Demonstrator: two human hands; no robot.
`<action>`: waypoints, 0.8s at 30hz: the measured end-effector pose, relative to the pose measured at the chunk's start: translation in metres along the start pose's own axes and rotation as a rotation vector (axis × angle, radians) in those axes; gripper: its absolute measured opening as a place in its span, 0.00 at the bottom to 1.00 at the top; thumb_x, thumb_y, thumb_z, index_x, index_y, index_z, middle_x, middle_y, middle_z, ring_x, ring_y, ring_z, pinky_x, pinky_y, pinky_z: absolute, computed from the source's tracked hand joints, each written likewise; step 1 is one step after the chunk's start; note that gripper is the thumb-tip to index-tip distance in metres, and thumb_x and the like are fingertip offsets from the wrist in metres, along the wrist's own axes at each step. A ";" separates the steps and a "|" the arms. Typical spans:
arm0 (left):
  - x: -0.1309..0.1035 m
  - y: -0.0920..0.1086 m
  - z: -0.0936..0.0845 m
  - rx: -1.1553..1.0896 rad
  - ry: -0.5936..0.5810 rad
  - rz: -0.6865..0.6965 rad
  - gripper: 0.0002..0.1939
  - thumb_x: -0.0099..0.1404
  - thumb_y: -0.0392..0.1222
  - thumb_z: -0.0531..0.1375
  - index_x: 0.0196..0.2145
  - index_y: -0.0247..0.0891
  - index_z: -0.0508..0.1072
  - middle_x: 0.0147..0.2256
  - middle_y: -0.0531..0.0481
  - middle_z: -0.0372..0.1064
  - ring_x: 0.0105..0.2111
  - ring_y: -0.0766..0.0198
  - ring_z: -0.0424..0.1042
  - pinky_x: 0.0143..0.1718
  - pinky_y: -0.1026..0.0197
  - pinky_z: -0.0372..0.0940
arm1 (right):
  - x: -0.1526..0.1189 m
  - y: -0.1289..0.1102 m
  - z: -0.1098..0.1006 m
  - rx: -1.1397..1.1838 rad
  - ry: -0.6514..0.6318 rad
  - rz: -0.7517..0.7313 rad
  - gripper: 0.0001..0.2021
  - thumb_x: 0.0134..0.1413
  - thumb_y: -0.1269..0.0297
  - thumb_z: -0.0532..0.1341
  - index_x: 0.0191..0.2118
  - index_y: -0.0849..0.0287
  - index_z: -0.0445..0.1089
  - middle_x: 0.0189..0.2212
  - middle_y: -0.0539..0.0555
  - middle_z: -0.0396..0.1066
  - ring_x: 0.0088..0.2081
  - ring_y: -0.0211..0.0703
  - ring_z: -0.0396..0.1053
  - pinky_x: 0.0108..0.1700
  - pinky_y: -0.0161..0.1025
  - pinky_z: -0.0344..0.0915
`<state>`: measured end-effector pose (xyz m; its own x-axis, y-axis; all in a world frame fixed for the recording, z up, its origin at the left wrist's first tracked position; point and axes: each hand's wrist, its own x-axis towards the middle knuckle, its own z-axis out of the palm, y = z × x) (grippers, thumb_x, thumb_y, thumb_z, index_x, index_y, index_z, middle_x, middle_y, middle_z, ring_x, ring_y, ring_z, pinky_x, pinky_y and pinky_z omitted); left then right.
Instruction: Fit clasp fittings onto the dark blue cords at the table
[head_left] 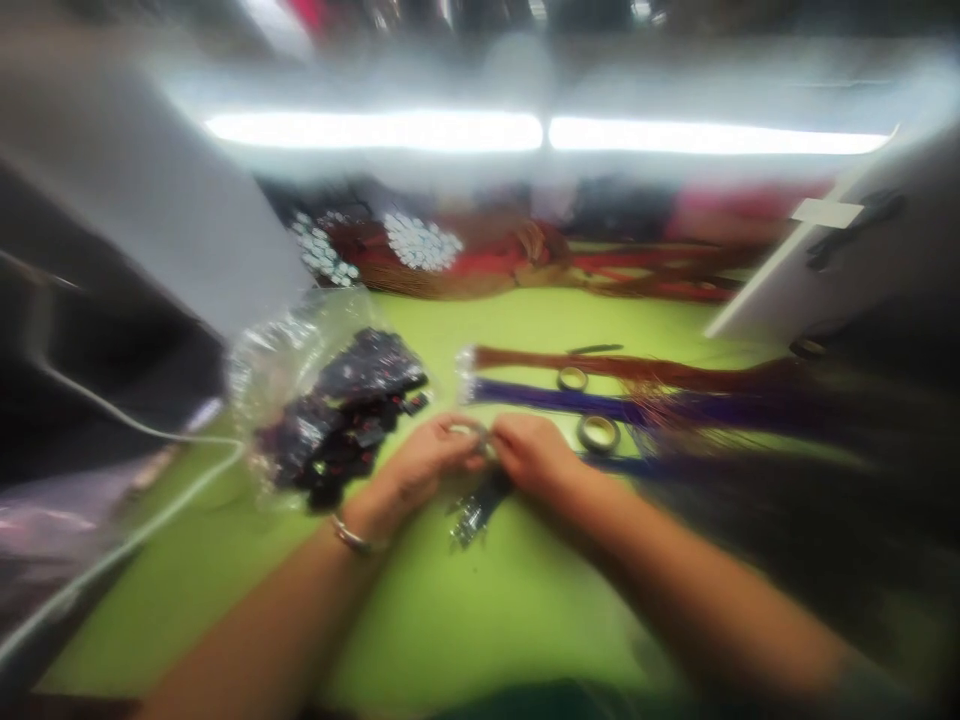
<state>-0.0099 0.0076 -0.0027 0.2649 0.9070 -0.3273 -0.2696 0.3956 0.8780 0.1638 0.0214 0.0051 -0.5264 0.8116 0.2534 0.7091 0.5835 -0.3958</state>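
Observation:
Over the green table top (450, 620), both my hands meet near the middle of the view. My left hand (429, 462) is closed, its fingers around what looks like a small roll of tape (472, 430), blurred and partly hidden. Fingertip to fingertip with it, my right hand (534, 455) is closed on a short dark wire bundle (491, 492). Shiny metal terminals (469, 522) stick out from the bundle's lower end, just above the table. The upper part of the bundle is hidden by my fingers.
A clear plastic bag (262, 350) spills black parts (367, 375) at left. Brown wires (540, 358) and purple wires (532, 393) lie behind my right hand with two tape rolls, a small one (572, 379) and a larger one (598, 434). A white cable (150, 425) crosses the left edge.

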 end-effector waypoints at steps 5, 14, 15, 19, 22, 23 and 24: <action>0.002 0.001 -0.001 0.007 0.031 0.043 0.19 0.52 0.39 0.67 0.41 0.32 0.70 0.29 0.47 0.72 0.24 0.68 0.72 0.26 0.69 0.66 | 0.020 0.012 -0.016 0.175 0.046 0.072 0.06 0.53 0.66 0.57 0.36 0.59 0.70 0.34 0.52 0.72 0.34 0.37 0.65 0.38 0.33 0.58; -0.001 0.005 0.007 -0.007 0.067 -0.008 0.20 0.50 0.38 0.68 0.40 0.32 0.69 0.25 0.49 0.70 0.22 0.69 0.70 0.24 0.69 0.64 | 0.081 0.038 -0.010 -0.192 -0.130 0.370 0.08 0.52 0.68 0.56 0.35 0.60 0.72 0.38 0.58 0.72 0.34 0.41 0.67 0.35 0.35 0.58; -0.002 0.005 0.008 -0.003 0.069 -0.014 0.20 0.50 0.38 0.68 0.41 0.32 0.69 0.25 0.49 0.70 0.22 0.69 0.70 0.23 0.69 0.64 | 0.082 0.040 -0.009 -0.187 -0.128 0.371 0.08 0.51 0.68 0.57 0.34 0.59 0.72 0.37 0.57 0.72 0.34 0.41 0.67 0.35 0.35 0.58; -0.002 0.007 0.008 0.003 0.068 -0.023 0.20 0.51 0.39 0.67 0.41 0.32 0.68 0.25 0.49 0.70 0.22 0.69 0.70 0.23 0.68 0.64 | 0.081 0.044 -0.013 -0.163 -0.102 0.304 0.06 0.48 0.69 0.58 0.30 0.58 0.72 0.33 0.53 0.74 0.34 0.40 0.67 0.34 0.34 0.57; 0.000 0.006 0.006 0.014 0.063 -0.006 0.21 0.51 0.40 0.67 0.42 0.33 0.68 0.25 0.49 0.69 0.22 0.69 0.70 0.23 0.69 0.63 | 0.078 0.041 -0.017 -0.211 -0.072 0.246 0.09 0.52 0.70 0.54 0.30 0.60 0.72 0.33 0.56 0.73 0.34 0.41 0.66 0.35 0.35 0.57; 0.000 0.005 0.006 0.017 0.066 0.004 0.21 0.51 0.40 0.67 0.42 0.33 0.68 0.25 0.49 0.69 0.22 0.69 0.70 0.23 0.69 0.63 | 0.078 0.039 -0.017 -0.226 -0.064 0.229 0.10 0.53 0.70 0.53 0.31 0.61 0.72 0.34 0.58 0.73 0.34 0.41 0.66 0.36 0.35 0.57; 0.000 0.005 0.005 0.016 0.069 0.013 0.22 0.51 0.40 0.67 0.42 0.33 0.68 0.26 0.49 0.69 0.22 0.69 0.70 0.23 0.69 0.63 | 0.078 0.038 -0.016 -0.235 -0.059 0.215 0.11 0.55 0.70 0.52 0.32 0.62 0.72 0.34 0.59 0.73 0.35 0.41 0.66 0.37 0.35 0.57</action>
<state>-0.0062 0.0088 0.0031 0.1966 0.9202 -0.3386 -0.2573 0.3817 0.8878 0.1570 0.1074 0.0239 -0.3742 0.9179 0.1318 0.8922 0.3952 -0.2186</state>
